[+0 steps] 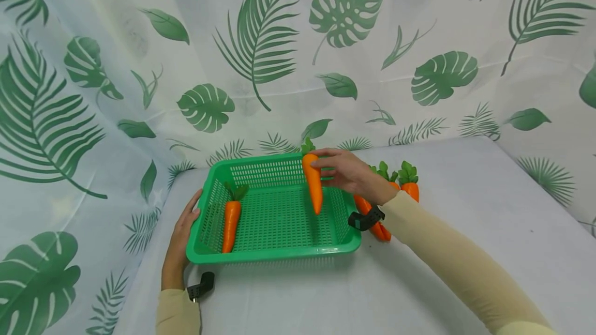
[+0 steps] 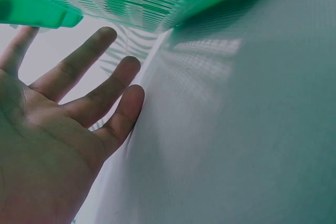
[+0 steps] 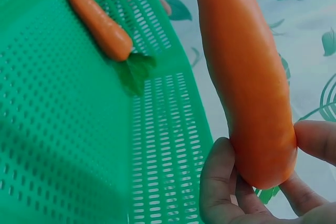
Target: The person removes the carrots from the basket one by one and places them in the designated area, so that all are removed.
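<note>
Nearest, the left hand (image 1: 179, 242) lies flat with straight fingers (image 2: 113, 114) against the left rim of the green perforated plastic basket (image 1: 274, 249) on the white-covered bench (image 1: 465, 252). One orange plastic carrot (image 1: 230, 224) lies inside. The right hand (image 1: 351, 172) pinches a second orange toy carrot (image 1: 313, 182) tip-down over the basket; the right wrist view shows fingers (image 3: 220, 182) around its top. More spare carrots (image 1: 405, 182) sit behind the arm, partly hidden. No writing visible.
</note>
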{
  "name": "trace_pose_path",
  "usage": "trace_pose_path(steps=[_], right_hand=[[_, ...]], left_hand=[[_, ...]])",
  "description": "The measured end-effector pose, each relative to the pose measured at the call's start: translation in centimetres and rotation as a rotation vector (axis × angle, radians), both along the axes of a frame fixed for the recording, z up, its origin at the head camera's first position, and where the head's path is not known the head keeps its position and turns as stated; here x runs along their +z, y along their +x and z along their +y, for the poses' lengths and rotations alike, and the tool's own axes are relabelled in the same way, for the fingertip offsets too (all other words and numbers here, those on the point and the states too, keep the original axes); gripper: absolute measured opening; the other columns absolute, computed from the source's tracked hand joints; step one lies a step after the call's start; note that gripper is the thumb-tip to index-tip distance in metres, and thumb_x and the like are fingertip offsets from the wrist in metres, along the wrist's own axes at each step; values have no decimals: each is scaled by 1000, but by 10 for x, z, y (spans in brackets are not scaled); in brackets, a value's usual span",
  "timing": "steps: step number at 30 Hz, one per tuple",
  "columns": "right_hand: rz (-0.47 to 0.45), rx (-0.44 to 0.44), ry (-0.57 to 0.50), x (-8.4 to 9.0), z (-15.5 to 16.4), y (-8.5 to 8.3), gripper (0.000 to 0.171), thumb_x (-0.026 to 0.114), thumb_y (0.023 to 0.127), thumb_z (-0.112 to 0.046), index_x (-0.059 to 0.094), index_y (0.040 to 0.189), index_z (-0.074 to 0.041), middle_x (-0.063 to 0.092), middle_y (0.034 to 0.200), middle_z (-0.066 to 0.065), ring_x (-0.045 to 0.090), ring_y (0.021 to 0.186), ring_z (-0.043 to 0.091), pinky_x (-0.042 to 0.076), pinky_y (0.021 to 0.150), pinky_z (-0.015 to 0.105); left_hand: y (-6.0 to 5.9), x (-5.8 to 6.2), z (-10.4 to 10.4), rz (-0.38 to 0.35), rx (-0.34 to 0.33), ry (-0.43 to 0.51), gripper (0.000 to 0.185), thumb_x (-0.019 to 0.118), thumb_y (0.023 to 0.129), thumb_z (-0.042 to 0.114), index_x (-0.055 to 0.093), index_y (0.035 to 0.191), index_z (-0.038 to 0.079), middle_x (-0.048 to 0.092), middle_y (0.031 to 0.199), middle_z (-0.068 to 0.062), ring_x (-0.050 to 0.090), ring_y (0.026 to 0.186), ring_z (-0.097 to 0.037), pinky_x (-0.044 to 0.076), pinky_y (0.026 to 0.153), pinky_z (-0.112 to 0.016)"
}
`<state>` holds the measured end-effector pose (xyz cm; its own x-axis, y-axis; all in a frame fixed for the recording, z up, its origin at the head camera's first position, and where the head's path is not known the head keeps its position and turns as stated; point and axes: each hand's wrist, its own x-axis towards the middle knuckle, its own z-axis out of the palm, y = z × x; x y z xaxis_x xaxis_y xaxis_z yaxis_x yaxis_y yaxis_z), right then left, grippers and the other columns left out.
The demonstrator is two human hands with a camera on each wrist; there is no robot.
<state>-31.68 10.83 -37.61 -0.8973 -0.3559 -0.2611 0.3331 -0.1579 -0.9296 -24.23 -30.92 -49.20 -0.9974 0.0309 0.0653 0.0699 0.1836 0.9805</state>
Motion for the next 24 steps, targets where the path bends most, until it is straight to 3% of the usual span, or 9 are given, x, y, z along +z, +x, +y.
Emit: trace_pose_path(steps=[8, 19, 24], right_hand=[[-10, -10, -4, -4, 8, 1, 52, 62, 107, -4, 49, 157, -1, 56, 140, 17, 61, 110, 31, 52, 99, 48], [-8, -14, -47, -3, 20, 4, 50, 63, 107, -4, 50, 154, -1, 59, 131, 15, 61, 99, 28, 54, 85, 38], [-16, -35, -54, -2, 25, 4, 47, 65, 106, -5, 53, 151, -2, 62, 128, 12, 61, 101, 28, 55, 87, 38]], left_hand=[[1, 0, 1, -5, 3, -11, 58, 33, 118, 44, 25, 173, 26, 25, 173, -3, 39, 135, -23, 45, 97, -21], [0, 0, 1, 9, 0, -6, 59, 33, 118, 43, 25, 173, 25, 25, 174, -4, 40, 134, -21, 46, 97, -20], [1, 1, 2, 1, 5, -10, 59, 33, 118, 44, 25, 173, 26, 26, 173, -3, 41, 132, -23, 47, 95, -21]])
